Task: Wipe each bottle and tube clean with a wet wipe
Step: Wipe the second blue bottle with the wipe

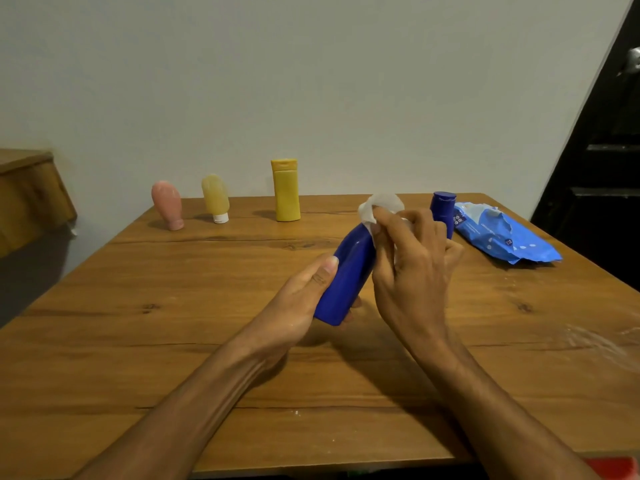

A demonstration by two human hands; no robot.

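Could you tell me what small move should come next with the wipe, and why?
Probably slide the wipe down the blue bottle toward the left hand: the right hand holds it at the bottle's upper end, and the body below is uncovered.

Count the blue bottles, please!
2. The near bottle is tilted in the left hand; the far bottle stands behind the right hand, partly hidden, beside the wipes pack.

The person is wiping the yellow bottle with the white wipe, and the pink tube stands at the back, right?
Not quite: in the head view the left hand holds a blue bottle, and the right hand presses the wet wipe on it. The yellow bottle stands untouched at the back.
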